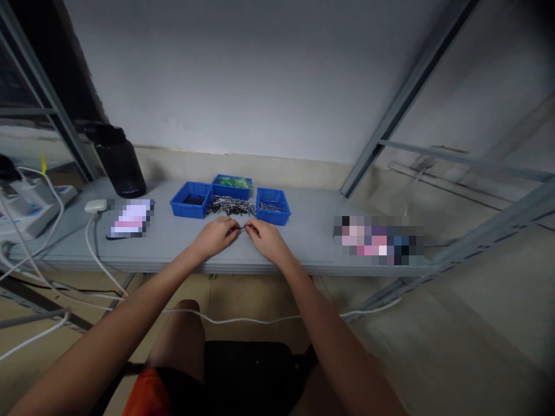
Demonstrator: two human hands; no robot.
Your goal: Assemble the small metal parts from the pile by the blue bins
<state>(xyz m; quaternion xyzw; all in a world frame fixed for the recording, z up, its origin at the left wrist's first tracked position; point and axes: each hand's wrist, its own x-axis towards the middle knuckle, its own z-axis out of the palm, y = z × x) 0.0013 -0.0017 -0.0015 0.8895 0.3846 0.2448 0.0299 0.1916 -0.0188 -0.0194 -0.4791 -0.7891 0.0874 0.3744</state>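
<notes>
My left hand (pixel 219 236) and my right hand (pixel 266 240) meet above the front part of the grey shelf (pixel 312 240). Their fingertips are pinched at either end of a short, thin dark rod (pixel 243 227); its exact kind is too small to make out. Just beyond them lies a loose pile of thin metal pins (pixel 232 203), several with dark ends. Around the pile stand a left blue bin (pixel 187 209) with small dark pieces, a back blue bin (pixel 225 192) with green and clear plastic, and a right blue bin (pixel 274 216) containing thin metal pins.
A black bottle (pixel 124 164) stands at the back left, near a phone (pixel 130 218) and a white charger (pixel 96 206). Far left is a power strip (pixel 39 216) with tangled white cables. A pixelated item (pixel 377 240) lies at right. Metal posts (pixel 368 156) frame the shelf.
</notes>
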